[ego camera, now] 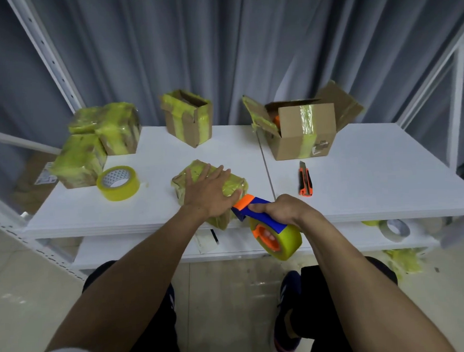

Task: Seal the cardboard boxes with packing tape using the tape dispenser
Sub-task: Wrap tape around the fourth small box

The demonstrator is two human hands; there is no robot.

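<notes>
Currently the left grip lies flat, fingers straight and spread, pressing down on the top of a small cardboard box already wrapped in yellowish tape. The box sits directly under this grip, near the front edge of the table. The right grip is closed around the blue handle of the tape dispenser. The orange cutter head points away from the palm toward the left grip's thumb and is touching or just beside the box's near corner. The tape roll hangs below the right grip, past the table edge. Whether a strip is bonded to the box at this point cannot be told. Judgement: the step in hand is laying or finishing a strip on this box, with the left grip serving as a clamp. The next move calls for firm downward pressure from the left grip, the head held flush against the cardboard, and a steady pull followed by a tilt of the head to engage the blade. Beyond the right grip lies an orange utility knife, and farther beyond it an open box. Beyond the left grip stands a second open box. Both appear unsealed. Outboard of the left grip lie a spare tape roll and a stack of taped boxes.
</notes>
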